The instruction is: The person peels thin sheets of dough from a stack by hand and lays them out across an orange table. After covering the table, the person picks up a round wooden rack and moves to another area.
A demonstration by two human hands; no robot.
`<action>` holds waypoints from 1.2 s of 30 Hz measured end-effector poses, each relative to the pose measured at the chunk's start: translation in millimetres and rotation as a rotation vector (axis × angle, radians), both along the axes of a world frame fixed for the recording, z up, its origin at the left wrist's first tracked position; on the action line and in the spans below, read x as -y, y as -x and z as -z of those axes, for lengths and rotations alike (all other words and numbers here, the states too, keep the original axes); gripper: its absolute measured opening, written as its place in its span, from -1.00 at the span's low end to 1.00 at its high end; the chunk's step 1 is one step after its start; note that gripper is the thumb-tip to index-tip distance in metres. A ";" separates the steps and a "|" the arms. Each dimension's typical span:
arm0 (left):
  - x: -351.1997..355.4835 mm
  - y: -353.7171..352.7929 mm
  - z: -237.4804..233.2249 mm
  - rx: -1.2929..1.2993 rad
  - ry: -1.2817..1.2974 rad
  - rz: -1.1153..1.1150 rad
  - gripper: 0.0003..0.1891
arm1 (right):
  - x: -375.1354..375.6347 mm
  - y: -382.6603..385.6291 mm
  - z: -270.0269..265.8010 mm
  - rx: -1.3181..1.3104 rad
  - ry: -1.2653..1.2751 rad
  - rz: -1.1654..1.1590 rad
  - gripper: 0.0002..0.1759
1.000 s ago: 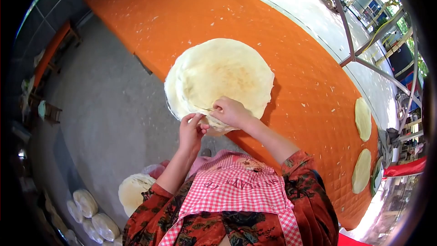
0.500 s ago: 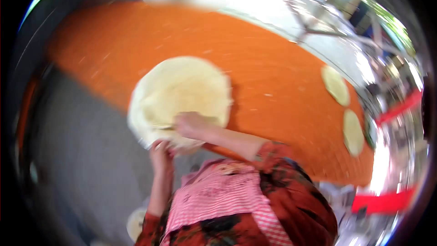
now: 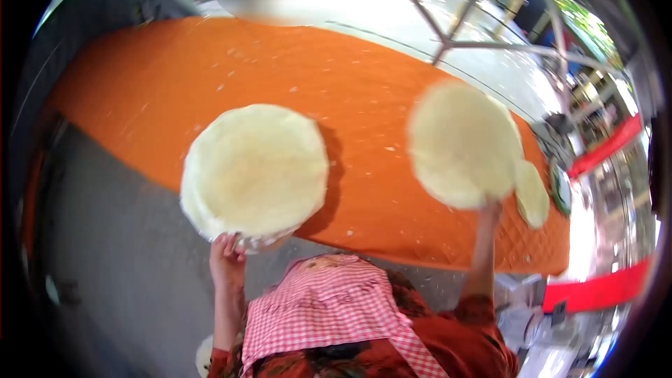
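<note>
A stack of large, pale round flatbreads (image 3: 255, 168) rests at the near edge of the orange-covered table, left of centre. My left hand (image 3: 227, 253) is at its lower rim, fingers closed on the edge of the sheets. Out to the right, my right hand (image 3: 491, 211) grips the near edge of one large flatbread (image 3: 462, 143), which is blurred by motion and appears to be above the cloth. Two smaller flat rounds lie by the table's right end. One small round (image 3: 533, 194) shows beside the held flatbread, which mostly covers the other.
The orange cloth (image 3: 273, 63) has scattered white flecks. Metal poles (image 3: 504, 45) stand beyond the table's far right edge. A green-rimmed item (image 3: 560, 187) is at the right end, near red strips (image 3: 598, 287). Grey floor (image 3: 119, 203) lies to the left.
My right hand has moved from the stack far to the right, carrying one flatbread with it. My left hand remains at the stack's lower edge. The view has shifted slightly.
</note>
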State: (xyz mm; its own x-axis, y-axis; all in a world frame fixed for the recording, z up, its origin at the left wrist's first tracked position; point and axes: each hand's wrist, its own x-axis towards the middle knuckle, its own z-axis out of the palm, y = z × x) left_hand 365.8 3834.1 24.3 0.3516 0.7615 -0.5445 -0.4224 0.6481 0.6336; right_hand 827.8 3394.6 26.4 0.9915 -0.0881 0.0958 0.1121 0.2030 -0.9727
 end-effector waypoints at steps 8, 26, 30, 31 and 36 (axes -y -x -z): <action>-3.2 -2.5 -29.3 -0.016 -0.021 0.056 -0.67 | -167.0 139.0 57.3 0.034 0.717 -0.791 -0.63; 3.0 33.7 -21.5 0.138 -0.075 0.313 -0.62 | -417.2 224.2 -18.1 0.665 0.752 -1.699 -0.55; 11.1 20.1 -25.6 0.102 -0.113 0.292 -0.53 | -417.6 217.1 -22.6 0.584 0.755 -1.774 -0.58; 13.9 16.6 -29.4 0.085 -0.126 0.268 -0.53 | -418.0 217.1 -24.8 0.593 0.747 -1.769 -0.61; 32.3 -1.5 -29.7 0.021 -0.194 0.228 -0.50 | -419.9 222.8 13.8 1.126 0.743 -1.467 -0.75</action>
State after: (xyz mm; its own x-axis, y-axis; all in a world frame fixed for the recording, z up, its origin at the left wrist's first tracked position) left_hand 367.3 3801.9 54.0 0.5351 0.7508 -0.3873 -0.2940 0.5953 0.7478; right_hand 605.0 3814.4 12.6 -0.2650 0.9330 0.2434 0.7775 0.3561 -0.5184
